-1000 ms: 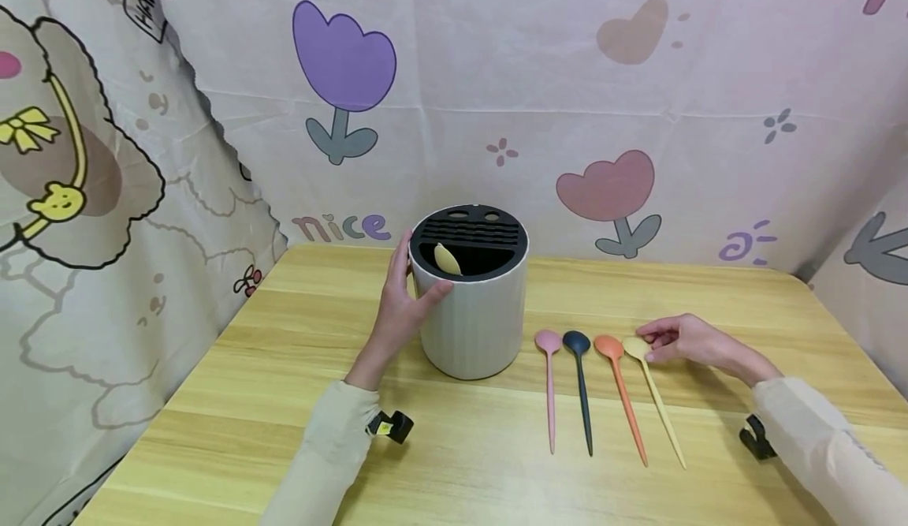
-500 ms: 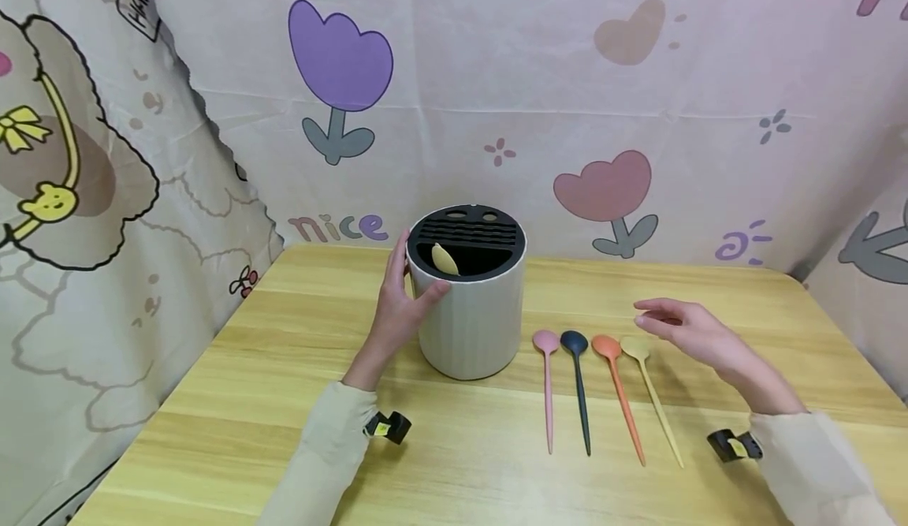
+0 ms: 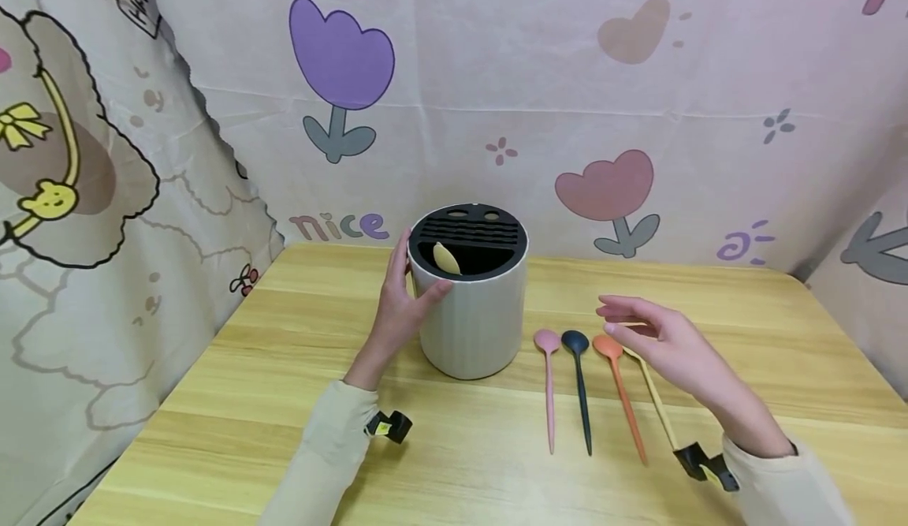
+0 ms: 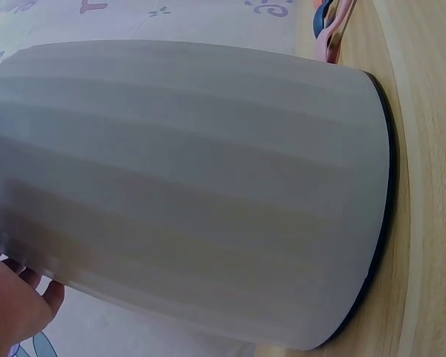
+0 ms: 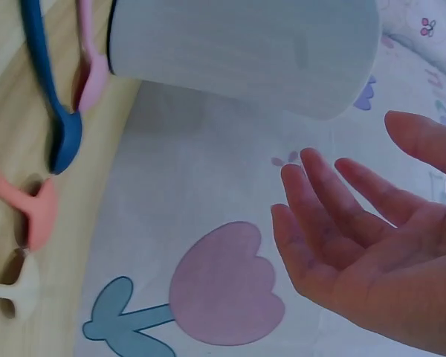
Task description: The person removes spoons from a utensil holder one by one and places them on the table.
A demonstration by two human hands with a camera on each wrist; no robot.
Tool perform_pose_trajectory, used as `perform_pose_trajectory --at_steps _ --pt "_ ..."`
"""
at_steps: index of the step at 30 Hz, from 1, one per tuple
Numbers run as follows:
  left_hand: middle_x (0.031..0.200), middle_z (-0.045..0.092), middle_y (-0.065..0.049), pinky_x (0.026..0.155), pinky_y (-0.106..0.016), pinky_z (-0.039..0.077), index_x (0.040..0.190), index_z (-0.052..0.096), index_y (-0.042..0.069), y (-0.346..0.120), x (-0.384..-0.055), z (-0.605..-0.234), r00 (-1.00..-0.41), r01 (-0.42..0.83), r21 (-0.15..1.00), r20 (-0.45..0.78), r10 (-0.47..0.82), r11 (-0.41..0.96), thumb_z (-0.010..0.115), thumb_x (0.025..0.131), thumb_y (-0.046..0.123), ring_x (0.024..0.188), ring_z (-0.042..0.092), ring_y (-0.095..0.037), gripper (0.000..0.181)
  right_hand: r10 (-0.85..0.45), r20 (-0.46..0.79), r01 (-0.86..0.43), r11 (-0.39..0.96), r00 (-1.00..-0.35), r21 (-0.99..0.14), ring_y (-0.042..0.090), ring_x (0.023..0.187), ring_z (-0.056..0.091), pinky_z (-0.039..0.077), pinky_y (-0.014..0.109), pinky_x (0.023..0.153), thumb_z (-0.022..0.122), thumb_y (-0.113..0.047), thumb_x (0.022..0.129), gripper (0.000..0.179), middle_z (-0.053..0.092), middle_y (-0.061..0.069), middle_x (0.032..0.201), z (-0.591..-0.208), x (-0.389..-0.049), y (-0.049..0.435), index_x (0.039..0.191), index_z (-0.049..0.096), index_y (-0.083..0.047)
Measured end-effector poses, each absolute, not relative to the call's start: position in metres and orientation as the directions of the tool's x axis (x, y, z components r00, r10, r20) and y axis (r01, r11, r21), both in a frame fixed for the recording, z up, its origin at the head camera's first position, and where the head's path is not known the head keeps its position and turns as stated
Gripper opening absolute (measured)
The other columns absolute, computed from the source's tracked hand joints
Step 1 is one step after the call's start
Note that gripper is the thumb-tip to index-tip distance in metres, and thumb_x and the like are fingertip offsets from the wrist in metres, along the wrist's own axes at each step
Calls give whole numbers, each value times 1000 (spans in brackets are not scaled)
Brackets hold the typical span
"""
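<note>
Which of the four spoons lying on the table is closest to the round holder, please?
The pink spoon, at the row's end beside the holder; the dark blue spoon, orange spoon and cream spoon lie progressively farther away.

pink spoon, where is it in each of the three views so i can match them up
Head: pink spoon right of centre, leftmost in its row.
Left wrist: pink spoon at the top edge, right of centre, partly out of frame.
Right wrist: pink spoon at upper left, cut off by the top edge.
Shared landmark: the pale ribbed container, beside it in all three.
</note>
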State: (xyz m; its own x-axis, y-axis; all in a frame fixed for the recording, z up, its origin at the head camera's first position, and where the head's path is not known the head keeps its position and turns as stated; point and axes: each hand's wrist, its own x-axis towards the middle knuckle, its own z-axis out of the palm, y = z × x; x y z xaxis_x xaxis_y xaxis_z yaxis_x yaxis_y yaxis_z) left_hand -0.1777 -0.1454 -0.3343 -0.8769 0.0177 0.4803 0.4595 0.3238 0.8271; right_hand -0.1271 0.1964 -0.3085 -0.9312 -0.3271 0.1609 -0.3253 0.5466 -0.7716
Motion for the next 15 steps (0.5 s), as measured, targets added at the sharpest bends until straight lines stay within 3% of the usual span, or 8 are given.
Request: perform_pose_trajectory --at_steps 8,15 --pt "158 19 -11 113 -50 23 155 15 6 -150 -177 -335 -877 453 827 480 1 334 56 70 83 141 25 -26 122 -351 313 -459 496 -882 -737 21 100 63 52 25 81 62 -12 96 35 65 12 119 -319 -124 177 129 59 0" --pt "158 17 -11 113 -50 23 154 14 4 -146 -181 -336 -877 460 830 481 15 316 56 70 83 141 23 -26 122 -375 255 -418 463 -891 -781 15 96 64 54 28 78 62 -10 95 32 67 13 115 -348 -132 165 124 62 1"
